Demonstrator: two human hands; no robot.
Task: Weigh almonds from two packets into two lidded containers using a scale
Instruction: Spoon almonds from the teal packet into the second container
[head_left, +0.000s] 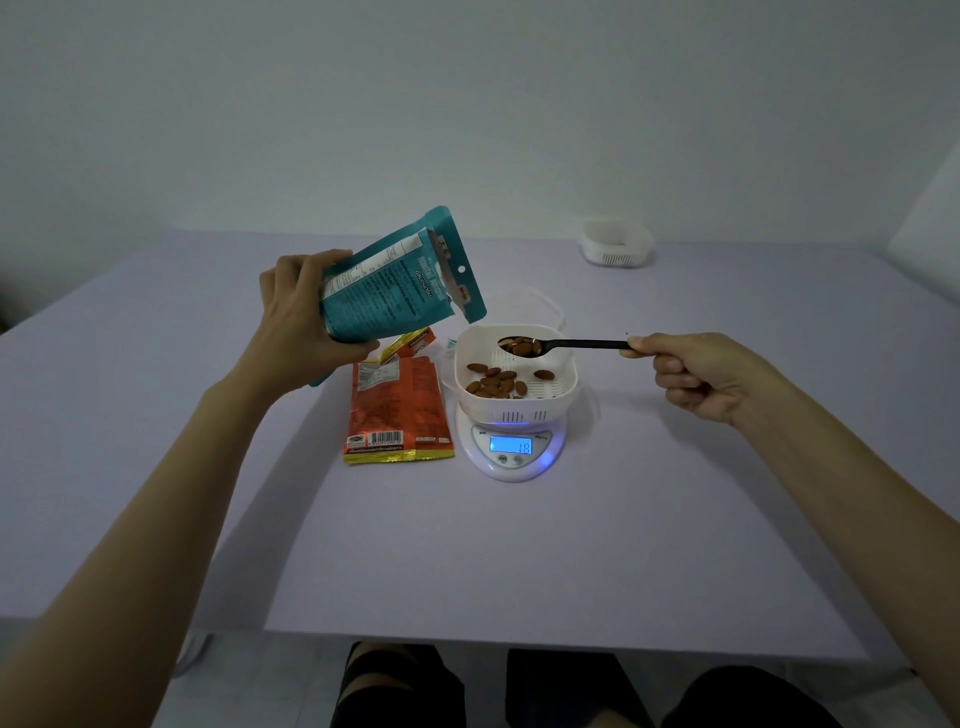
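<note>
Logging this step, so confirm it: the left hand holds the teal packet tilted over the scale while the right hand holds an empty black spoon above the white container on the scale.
One detail is wrong: the black spoon is not empty. The head view shows almonds in its bowl. The rest stands: the left hand holds the teal packet tilted, and the right hand holds the spoon above the white container on the scale.

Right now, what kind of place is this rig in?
Probably a plain room at home, not a lab: bare pale wall, a table under a lilac cover, a small kitchen scale and retail snack packets.
</note>
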